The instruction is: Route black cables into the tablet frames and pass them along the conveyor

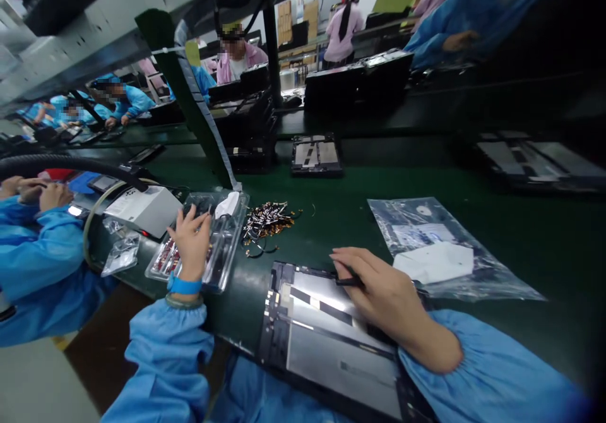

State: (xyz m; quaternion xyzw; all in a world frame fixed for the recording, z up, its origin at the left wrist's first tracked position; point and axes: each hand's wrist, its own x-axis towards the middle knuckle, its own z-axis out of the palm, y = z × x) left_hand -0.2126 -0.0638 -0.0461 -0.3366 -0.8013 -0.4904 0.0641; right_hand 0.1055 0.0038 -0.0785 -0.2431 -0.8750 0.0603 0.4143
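Observation:
My left hand [192, 243], with a blue band at the wrist, is over a clear plastic tray [231, 246] of small parts. Its fingers are apart, and nothing shows between them. A slim black tool [349, 281] is gripped in my right hand [379, 290], its kind hard to make out. That hand is above an opened tablet [331, 341] with silvery battery panels and dark flex strips, lying at the bench's front edge. Beside the tray is a heap of short black cables [269, 220] with shiny ends.
To the right lies a clear plastic bag [426, 246] with a white label. A white box-shaped device [142, 211] stands left of the tray, near small bags [122, 252]. Another opened tablet [316, 155] is farther back. A co-worker's hands [42, 192] are at far left; a strapped post [199, 107] rises behind.

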